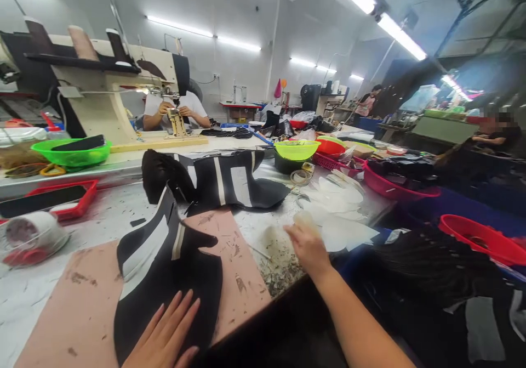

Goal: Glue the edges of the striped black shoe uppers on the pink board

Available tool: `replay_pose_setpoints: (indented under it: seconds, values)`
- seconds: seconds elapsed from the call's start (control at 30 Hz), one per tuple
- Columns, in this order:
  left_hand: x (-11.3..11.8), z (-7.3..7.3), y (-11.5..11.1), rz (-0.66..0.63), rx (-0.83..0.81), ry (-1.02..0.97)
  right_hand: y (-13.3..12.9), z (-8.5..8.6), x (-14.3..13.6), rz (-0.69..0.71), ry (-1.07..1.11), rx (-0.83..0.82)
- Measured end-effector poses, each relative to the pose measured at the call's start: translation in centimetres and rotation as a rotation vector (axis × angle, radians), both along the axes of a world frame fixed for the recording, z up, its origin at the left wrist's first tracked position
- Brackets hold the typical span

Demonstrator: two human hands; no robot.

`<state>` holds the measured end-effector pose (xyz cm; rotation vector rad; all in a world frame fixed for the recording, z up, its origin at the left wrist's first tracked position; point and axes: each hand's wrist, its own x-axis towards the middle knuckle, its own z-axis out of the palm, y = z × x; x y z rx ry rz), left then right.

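My left hand (166, 332) lies flat, fingers stretched out, on a black cut fabric piece (195, 283). White and cream strips are stuck on this piece, and it rests on a pink board (88, 286) with dark smears. My right hand (310, 250) is closed in a pinch over the table, right of the board. At its fingertips is a pale thin piece (308, 222), blurred by motion. Behind the board lie more black fabric pieces (242, 184) with similar strips, beside a dark bundle (164, 176).
Pale cut sheets (335, 203) spread beyond my right hand, near a tape roll (301, 177). A red tray (78, 201) and a white tub (35, 236) stand left. Baskets (394, 187) line the right. A person (193, 107) works at a sewing machine (102, 91) opposite.
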<state>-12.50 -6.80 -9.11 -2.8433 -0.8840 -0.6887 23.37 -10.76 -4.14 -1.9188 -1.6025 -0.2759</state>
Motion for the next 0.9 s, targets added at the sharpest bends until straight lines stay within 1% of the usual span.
replay_pose_setpoints:
  seconds: [0.03,0.07,0.1,0.17,0.2,0.23,0.27,0.3,0.37,0.43,0.47,0.5,0.57,0.6,0.67,0.77,0.9]
  values:
    - [0.1,0.6,-0.4,0.064,-0.064,-0.070,-0.5,0.2,-0.2,-0.038,0.098,0.104]
    - [0.1,1.3,-0.9,0.153,-0.132,-0.166,-1.0,0.4,-0.5,-0.041,0.242,0.200]
    - [0.1,2.1,-1.4,0.246,-0.206,-0.239,-1.6,0.7,-1.0,-0.012,0.414,0.286]
    - [-0.1,3.7,-2.4,0.343,-0.411,-0.257,-2.5,1.3,-2.6,0.108,0.755,0.400]
    - [-0.3,4.4,-2.9,0.376,-0.542,-0.264,-2.8,1.6,-3.6,0.186,0.890,0.406]
    - [-0.5,5.0,-3.2,0.410,-0.681,-0.269,-2.9,1.8,-4.8,0.263,0.987,0.363]
    - [-0.8,5.5,-3.6,0.428,-0.804,-0.292,-2.9,1.9,-6.2,0.333,1.050,0.271]
    - [-1.1,6.0,-3.8,0.425,-0.915,-0.329,-2.8,1.9,-7.7,0.394,1.088,0.142]
    - [-1.7,6.5,-4.2,0.360,-1.093,-0.438,-2.3,1.5,-10.9,0.495,1.137,-0.131]
    - [-2.1,6.6,-4.3,0.313,-1.217,-0.560,-1.7,0.7,-13.7,0.561,1.152,-0.314]
    - [-2.2,6.5,-4.3,0.341,-1.238,-0.602,-1.4,0.3,-14.8,0.579,1.136,-0.368]
    - [-2.2,6.4,-4.3,0.398,-1.224,-0.622,-1.2,-0.1,-15.6,0.593,1.100,-0.407]
    - [-2.1,6.0,-4.2,0.526,-1.120,-0.595,-1.0,-0.7,-16.5,0.608,0.981,-0.440]
    - [-2.0,5.9,-4.1,0.565,-1.069,-0.566,-1.0,-0.9,-16.6,0.613,0.919,-0.449]
    - [-2.0,5.6,-4.0,0.591,-1.039,-0.523,-1.1,-1.1,-16.3,0.612,0.833,-0.477]
    - [-2.0,5.2,-3.7,0.592,-1.043,-0.495,-1.2,-1.2,-15.7,0.601,0.817,-0.547]
    - [-1.7,5.1,-3.3,0.580,-0.913,-0.393,-1.1,-1.6,-15.4,0.594,0.804,-0.571]
